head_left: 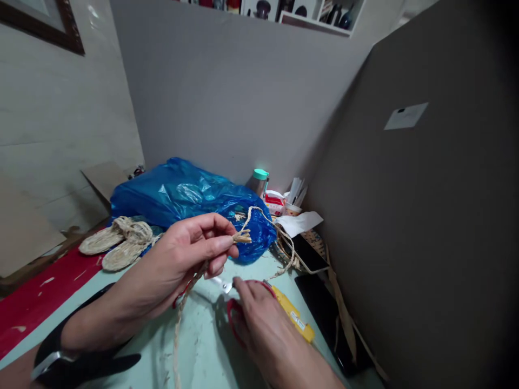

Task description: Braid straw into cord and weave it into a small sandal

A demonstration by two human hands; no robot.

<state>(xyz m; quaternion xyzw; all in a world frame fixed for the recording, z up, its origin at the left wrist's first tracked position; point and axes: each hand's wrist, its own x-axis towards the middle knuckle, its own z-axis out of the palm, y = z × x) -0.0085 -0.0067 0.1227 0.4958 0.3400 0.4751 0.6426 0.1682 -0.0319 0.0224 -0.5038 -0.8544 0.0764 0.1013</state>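
Just before the blue bag (182,186), a frayed straw cord (244,236) and a pair of scissors (233,323) in two hands.
The left hand (192,248) pinches the cord's end between thumb and fingers; the right hand (267,316) grips the scissors by their red handles, blades near the left fingers. A slip while closing them could nip a fingertip; a loosened pinch could let the strands unravel. Nearer than the bag, to its right, a yellow tool (294,313) lies on the worktop (198,335); woven sandals (97,241) sit at its left.
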